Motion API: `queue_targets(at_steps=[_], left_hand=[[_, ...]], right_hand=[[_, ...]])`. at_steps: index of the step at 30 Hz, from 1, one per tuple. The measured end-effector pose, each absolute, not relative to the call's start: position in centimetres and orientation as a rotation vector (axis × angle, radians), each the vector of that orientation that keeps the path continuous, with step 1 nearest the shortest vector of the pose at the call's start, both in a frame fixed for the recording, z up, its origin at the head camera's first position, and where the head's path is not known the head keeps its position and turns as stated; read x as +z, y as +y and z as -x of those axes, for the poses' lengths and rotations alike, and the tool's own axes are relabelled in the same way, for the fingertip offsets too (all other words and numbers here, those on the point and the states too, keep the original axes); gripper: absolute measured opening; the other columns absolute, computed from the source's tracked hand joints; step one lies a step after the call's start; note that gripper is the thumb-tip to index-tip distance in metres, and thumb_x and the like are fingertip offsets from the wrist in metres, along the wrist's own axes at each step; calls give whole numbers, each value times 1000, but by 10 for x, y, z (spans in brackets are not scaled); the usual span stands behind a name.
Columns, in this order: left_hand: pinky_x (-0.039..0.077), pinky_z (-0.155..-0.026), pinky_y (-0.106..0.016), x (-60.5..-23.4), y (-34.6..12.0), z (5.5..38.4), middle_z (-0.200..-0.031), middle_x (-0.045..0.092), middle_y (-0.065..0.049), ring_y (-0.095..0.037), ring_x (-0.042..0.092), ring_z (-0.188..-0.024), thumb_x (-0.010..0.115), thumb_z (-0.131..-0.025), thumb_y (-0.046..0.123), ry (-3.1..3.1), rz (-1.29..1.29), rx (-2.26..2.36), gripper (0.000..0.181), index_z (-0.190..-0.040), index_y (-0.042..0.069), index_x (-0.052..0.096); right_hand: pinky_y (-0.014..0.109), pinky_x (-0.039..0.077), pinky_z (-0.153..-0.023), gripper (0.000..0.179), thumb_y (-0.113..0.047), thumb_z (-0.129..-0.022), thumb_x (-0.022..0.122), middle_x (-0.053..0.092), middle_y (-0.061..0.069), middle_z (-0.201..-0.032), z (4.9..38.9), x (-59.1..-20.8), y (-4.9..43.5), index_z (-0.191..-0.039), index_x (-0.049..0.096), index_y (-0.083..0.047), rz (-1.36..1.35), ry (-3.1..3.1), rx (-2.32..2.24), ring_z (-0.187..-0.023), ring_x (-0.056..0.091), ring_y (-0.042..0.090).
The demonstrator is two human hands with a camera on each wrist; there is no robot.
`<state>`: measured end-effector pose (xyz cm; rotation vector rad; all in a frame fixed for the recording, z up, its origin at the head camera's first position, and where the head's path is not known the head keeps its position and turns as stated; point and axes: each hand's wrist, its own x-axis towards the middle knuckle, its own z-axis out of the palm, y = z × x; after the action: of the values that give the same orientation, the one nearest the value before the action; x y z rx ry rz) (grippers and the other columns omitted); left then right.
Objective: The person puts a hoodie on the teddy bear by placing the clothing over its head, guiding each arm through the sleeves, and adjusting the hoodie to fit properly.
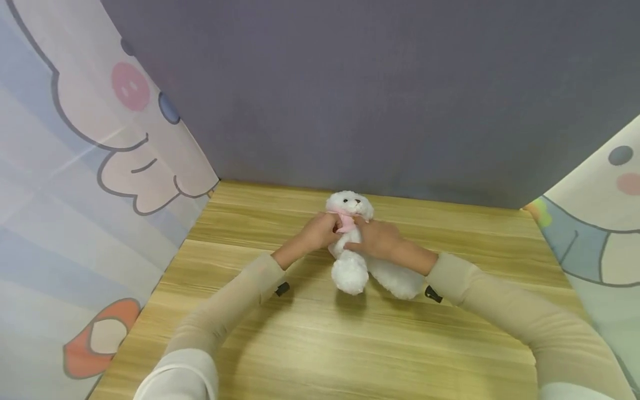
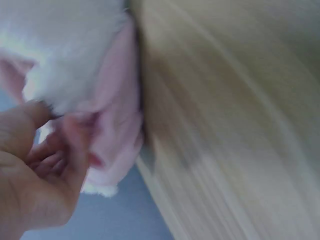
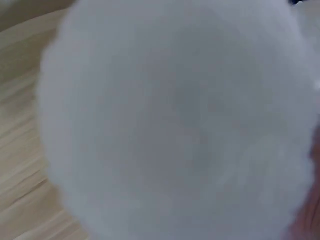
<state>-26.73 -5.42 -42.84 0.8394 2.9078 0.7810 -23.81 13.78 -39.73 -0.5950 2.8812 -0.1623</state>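
Note:
A white plush toy (image 1: 350, 272) with dark eyes and a brown nose lies on its back, head toward the grey wall. Round its neck is a pink scarf (image 1: 345, 221). My left hand (image 1: 322, 230) pinches the scarf by the neck; in the left wrist view, thumb and forefinger meet at the edge of the pink cloth (image 2: 117, 130). From the other side my right hand (image 1: 377, 239) grips the toy's chest, fingers by the scarf and thumb lower on the fur. A blurred white leg (image 3: 175, 120) fills the right wrist view and hides most of that hand.
The toy lies on a wood-grain table (image 1: 320, 344). A grey wall (image 1: 360, 100) rises behind the table's back edge. Cartoon-printed cloths hang at the left (image 1: 60, 222) and right (image 1: 600, 239). A small black piece (image 1: 433, 294) shows beside the right sleeve.

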Motion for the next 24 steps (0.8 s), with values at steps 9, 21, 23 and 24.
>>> queue_targets(at_steps=[9,21,23,24], left_hand=[[46,-52,-30,-423,-56,241,-73,55,-2,-17,55,-62,70,-89,-3,3161,-1053,581,21,-79,9,56],[50,-67,-24,-402,-48,233,-88,68,1,-13,62,-79,65,-96,3,2865,-1046,967,8,-96,11,65],[52,-67,-25,-404,-56,234,-91,69,0,-14,65,-80,69,-96,9,2874,-1005,1020,9,-102,11,62],[52,-67,-25,-405,-62,234,-92,69,-1,-14,65,-80,70,-96,10,2888,-970,1046,13,-104,11,61]], right_hand=[[38,44,-50,78,-65,-95,57,57,3,-65,241,-394,132,-148,44,-10,605,2930,21,-57,55,22],[36,38,-48,34,-47,-100,59,54,2,-66,262,-401,132,-85,56,-17,701,2995,46,-58,48,20],[36,39,-49,36,-51,-98,61,56,1,-69,265,-400,136,-87,57,-17,728,2979,-10,-62,51,19],[35,41,-49,36,-51,-97,62,58,1,-71,265,-400,138,-90,59,-16,744,2969,-38,-63,52,19]])
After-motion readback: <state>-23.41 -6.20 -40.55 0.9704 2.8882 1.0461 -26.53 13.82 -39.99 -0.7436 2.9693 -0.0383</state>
